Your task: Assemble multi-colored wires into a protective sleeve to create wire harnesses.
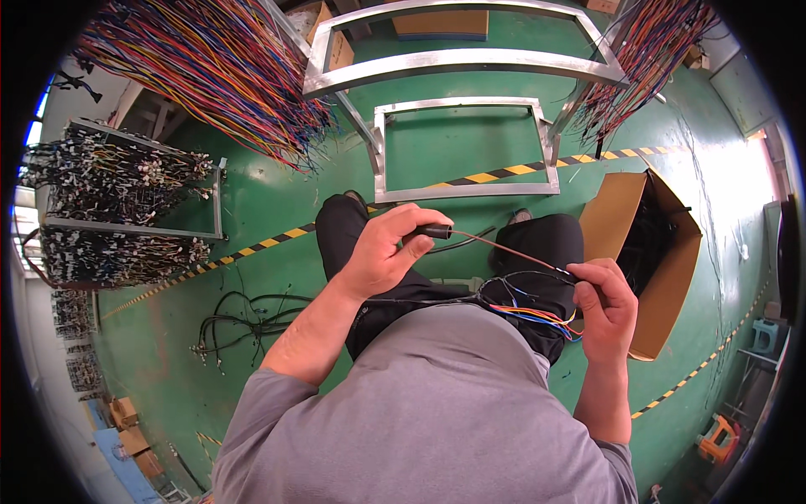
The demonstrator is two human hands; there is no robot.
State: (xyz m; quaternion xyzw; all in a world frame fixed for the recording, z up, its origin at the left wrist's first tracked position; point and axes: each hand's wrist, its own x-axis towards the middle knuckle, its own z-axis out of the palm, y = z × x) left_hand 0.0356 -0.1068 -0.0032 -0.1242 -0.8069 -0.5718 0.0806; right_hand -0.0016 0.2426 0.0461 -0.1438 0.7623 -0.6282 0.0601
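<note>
My left hand (388,250) is closed around a black tube-like sleeve (437,231) at lap height. A thin brown wire (512,250) runs from the sleeve's end across to my right hand (606,304), which pinches it between fingers and thumb. A bundle of coloured wires (537,316), orange, blue and black, hangs under my right hand over my dark trousers. Thin black wires loop between both hands above my lap.
An open cardboard box (663,277) with black cables inside stands at my right. Metal frames (462,151) draped with hanging coloured wire bundles (210,67) are ahead. Racks of black harnesses (117,210) stand left. Loose black cables (243,323) lie on the green floor.
</note>
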